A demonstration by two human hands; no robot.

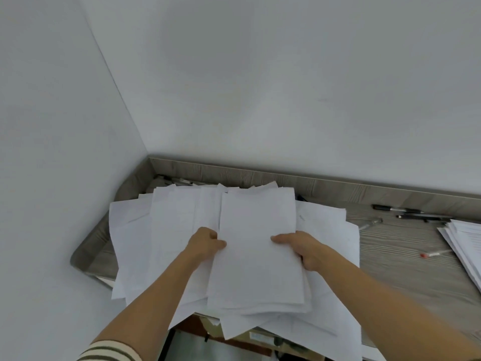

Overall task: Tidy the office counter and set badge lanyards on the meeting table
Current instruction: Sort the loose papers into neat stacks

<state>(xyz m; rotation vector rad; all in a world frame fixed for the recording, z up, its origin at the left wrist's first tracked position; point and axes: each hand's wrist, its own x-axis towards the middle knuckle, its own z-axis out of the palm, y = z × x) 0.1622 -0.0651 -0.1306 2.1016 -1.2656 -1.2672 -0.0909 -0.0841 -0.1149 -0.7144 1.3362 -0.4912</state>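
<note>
A stack of white paper sheets (257, 251) is held over a wider, untidy spread of loose papers (135, 238) on the grey wood-grain counter (406, 259). My left hand (204, 243) grips the stack's left edge, thumb on top. My right hand (303, 247) grips its right edge, thumb lying on the top sheet and fingers curled underneath. The loose sheets overhang the counter's front edge. No badge lanyards are in view.
Several dark pens (408, 213) lie near the back right of the counter, and more pens (177, 181) sit in the back left corner. A red-tipped pen (430, 254) lies right of the papers. Another paper pile (466, 246) sits at the far right. White walls close the corner.
</note>
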